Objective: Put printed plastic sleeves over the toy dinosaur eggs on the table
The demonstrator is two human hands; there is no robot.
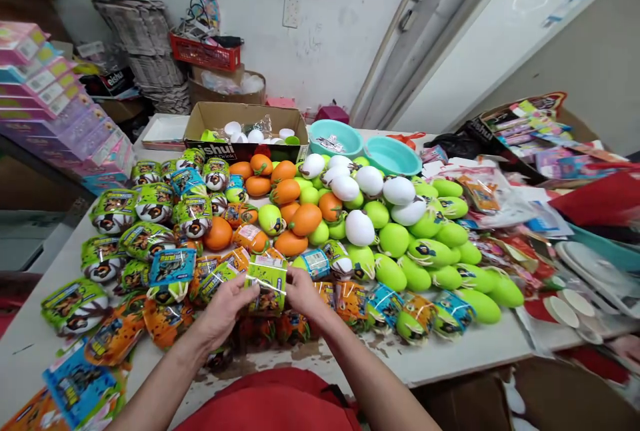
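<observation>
In front of me, a green printed plastic sleeve [267, 276] is held up between my two hands. My left hand [225, 308] pinches its left edge with thumb and fingers. On the opposite edge, the closed fingers of my right hand [303, 292] grip it. Whether anything is inside the sleeve cannot be made out. Around my hands lie plastic eggs: orange eggs [306, 219], white eggs [360, 227] and green eggs [394, 240]. Wrapped eggs [150, 239] in green, blue and orange sleeves crowd the left side, and more wrapped eggs [385, 306] line the front.
A stack of flat sleeves [80, 378] lies at the front left corner. Behind the eggs stand a cardboard box [245, 112] and two turquoise basins [393, 156]. Pink boxes [95, 131] are piled at the left. Loose packaging [485, 194] and a full carton [545, 134] occupy the right.
</observation>
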